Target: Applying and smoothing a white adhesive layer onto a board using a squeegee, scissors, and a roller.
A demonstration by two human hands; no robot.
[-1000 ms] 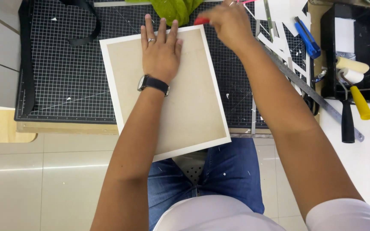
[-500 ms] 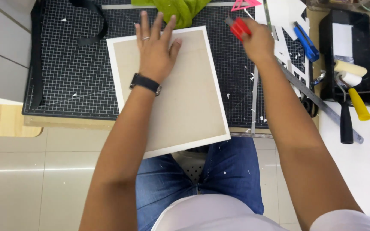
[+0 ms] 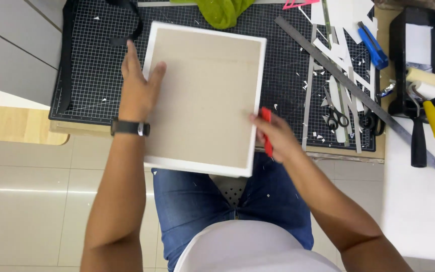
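A rectangular beige board with a white border [image 3: 207, 90] lies on a black gridded cutting mat [image 3: 91, 55], its near edge hanging over my lap. My left hand [image 3: 138, 88], with a dark watch on the wrist, rests flat on the board's left edge. My right hand [image 3: 273, 135] sits at the board's right edge and grips a slim red knife [image 3: 266, 130], which points along that edge.
A long metal ruler [image 3: 348, 83] lies slanted on the mat's right side, with paper strips and scissors [image 3: 337, 120] around it. A green cloth [image 3: 222, 10] sits at the top. A black tray [image 3: 419, 55], a yellow-handled roller [image 3: 431, 108] and a blue cutter [image 3: 373, 45] lie at the right.
My right hand came down from the board's top right corner to the lower right edge with the red knife. My left hand slid from the board's top middle to its left edge.
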